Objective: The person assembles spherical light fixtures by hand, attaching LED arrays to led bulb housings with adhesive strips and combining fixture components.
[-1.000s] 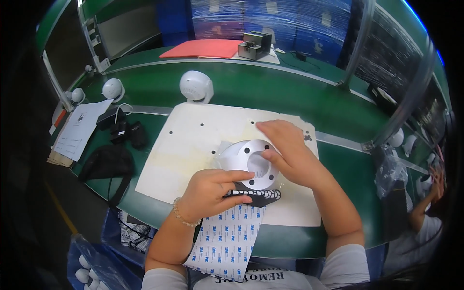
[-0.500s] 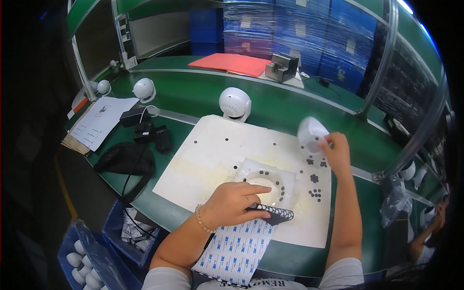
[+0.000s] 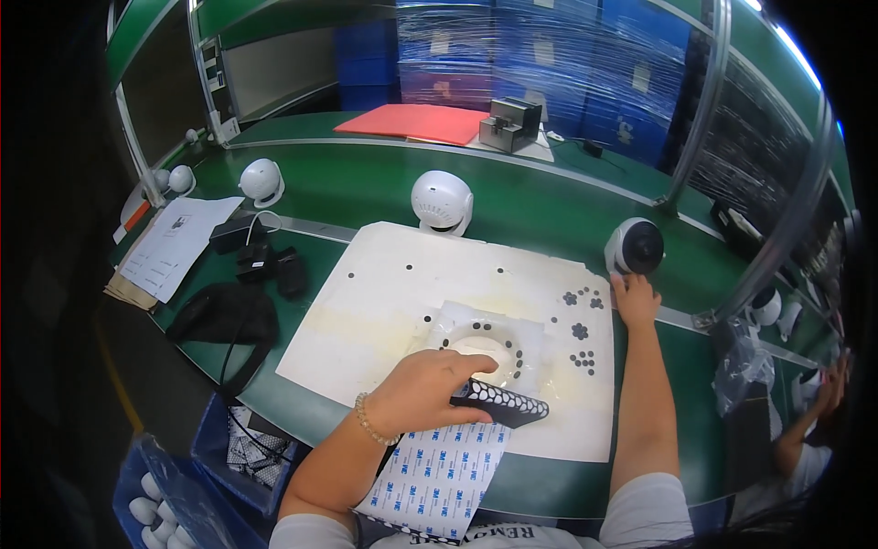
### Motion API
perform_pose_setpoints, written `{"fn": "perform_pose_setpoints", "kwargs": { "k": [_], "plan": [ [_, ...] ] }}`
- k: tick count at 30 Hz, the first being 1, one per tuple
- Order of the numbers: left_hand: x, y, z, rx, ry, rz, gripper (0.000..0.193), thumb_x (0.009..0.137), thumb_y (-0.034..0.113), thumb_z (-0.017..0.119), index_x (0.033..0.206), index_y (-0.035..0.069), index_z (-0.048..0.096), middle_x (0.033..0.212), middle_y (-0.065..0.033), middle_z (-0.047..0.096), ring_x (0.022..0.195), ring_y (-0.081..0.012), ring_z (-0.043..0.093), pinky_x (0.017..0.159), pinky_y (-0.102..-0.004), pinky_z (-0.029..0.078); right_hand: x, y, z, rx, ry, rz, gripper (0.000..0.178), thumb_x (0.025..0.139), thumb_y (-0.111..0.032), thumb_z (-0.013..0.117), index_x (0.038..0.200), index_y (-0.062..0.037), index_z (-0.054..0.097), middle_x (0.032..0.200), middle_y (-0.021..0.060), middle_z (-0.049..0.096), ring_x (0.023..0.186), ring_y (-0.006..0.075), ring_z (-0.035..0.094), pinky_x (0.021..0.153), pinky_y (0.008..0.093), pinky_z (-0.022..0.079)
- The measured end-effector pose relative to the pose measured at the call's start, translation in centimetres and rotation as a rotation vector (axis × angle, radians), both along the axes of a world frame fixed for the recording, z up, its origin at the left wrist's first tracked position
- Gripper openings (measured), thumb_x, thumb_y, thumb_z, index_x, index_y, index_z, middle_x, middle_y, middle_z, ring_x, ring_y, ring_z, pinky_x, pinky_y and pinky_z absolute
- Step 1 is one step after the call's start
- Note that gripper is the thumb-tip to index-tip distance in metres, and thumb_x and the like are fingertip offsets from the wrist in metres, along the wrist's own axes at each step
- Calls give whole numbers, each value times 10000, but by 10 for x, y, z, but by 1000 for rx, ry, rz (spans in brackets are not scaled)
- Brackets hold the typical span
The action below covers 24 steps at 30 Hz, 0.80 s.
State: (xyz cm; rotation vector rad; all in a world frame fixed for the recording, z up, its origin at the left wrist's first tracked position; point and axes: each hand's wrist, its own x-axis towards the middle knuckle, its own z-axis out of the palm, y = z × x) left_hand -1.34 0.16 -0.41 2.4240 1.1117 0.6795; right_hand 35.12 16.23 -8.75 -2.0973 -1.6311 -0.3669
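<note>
My left hand (image 3: 425, 389) pinches a sheet of die-cut adhesive pads (image 3: 441, 478). Its liner side is white with blue print, and its bent-over end shows black with white round holes. Just beyond that hand lies a clear-wrapped square piece with a round recess (image 3: 483, 346), ringed by small black dots. Over at the right, my right hand (image 3: 637, 300) has its fingers at the base of a white dome camera with a black round front (image 3: 636, 247), which is upright on the green surface past the board. Part of its base is hidden by my fingers.
A cream board (image 3: 366, 297) carries scattered black dots and dot clusters (image 3: 580, 331). More white dome cameras (image 3: 442, 201) stand along the far strip. Papers (image 3: 178, 242), black adapters (image 3: 256, 263) and a black pouch (image 3: 219, 316) lie left. Blue bins (image 3: 174, 476) sit lower left; another person's hand (image 3: 830, 389) shows far right.
My right hand has moved the white camera away and right; it now stands with its black front showing. My left hand stays on the adhesive sheet, and the view has shifted slightly.
</note>
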Motion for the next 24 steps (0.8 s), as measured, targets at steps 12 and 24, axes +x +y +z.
{"fn": "perform_pose_setpoints", "kwargs": {
  "k": [12,24],
  "plan": [
    [-6,3,-19,91,-119,-324,253,622,61,664,871,100,636,834,-31,629,804,-204,580,686,-308,470,-198,22,54,-429,267,1104,416,865,-373,491,1081,-28,581,1137,152,560,1064,295,513,909,349,392],
    [0,4,-23,112,-156,-313,163,650,90,612,803,88,557,742,-50,542,752,-240,536,643,-355,436,-209,97,27,-232,116,596,484,823,-475,491,1126,-100,534,1145,156,538,1105,270,475,933,472,281]
  ]
}}
